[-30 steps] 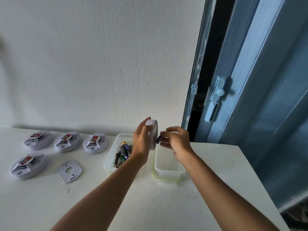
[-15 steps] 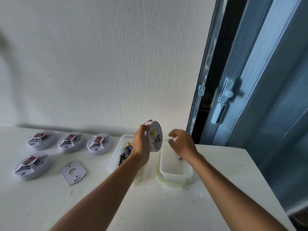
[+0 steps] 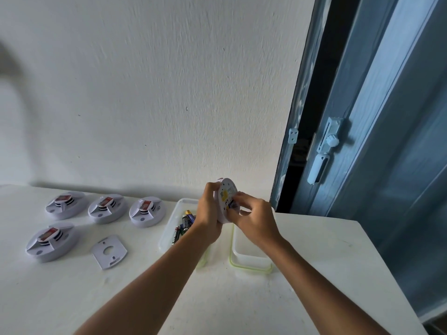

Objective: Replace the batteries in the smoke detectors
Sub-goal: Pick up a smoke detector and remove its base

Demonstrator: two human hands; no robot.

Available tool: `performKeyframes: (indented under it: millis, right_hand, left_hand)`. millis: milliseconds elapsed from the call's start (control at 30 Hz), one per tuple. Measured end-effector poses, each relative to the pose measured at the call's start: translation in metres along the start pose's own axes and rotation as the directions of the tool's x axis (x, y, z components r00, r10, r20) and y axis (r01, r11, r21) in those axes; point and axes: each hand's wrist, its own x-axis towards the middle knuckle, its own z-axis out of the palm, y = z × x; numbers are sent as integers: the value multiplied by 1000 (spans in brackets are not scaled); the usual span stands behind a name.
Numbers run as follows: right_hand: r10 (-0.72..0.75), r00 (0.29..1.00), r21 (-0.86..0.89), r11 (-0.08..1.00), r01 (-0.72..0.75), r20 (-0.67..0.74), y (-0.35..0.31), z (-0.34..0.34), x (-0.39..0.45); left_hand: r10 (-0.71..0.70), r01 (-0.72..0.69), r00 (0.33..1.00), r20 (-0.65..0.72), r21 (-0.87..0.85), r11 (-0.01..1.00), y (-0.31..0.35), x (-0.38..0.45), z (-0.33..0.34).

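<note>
Smoke detector (image 3: 226, 201) held on edge above the two tubs at bench (image 3: 314, 262) rear, back side toward camera; left hand (image 3: 208, 213) fingers wrapped round its rim, right hand (image 3: 254, 218) fingers pinching a dark battery (image 3: 231, 203) at the back face. Below: tub (image 3: 169, 228) of loose batteries (image 3: 185, 223) left of green-rimmed tub (image 3: 249, 267), just beside each other. Further left, four more detectors (image 3: 145, 211) face up in two rows, loose mounting plate (image 3: 109, 251) near front one.
</note>
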Motion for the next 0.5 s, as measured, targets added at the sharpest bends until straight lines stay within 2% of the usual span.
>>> performKeyframes:
  millis: [267,433,500]
  right_hand:
    - [30,1000,-21,999,-30,-9,-5,6,-2]
    - [-68,998,30,997,69,-14,-1,10,-8]
    - [-142,990,-17,990,143,10,3,9,-11]
  left_hand:
    - [-50,55,992,-118,38,998,0,6,0]
    - [-110,109,981,-158,-13,994,4,7,1]
    - [-142,130,979,-148,-88,988,8,8,-1]
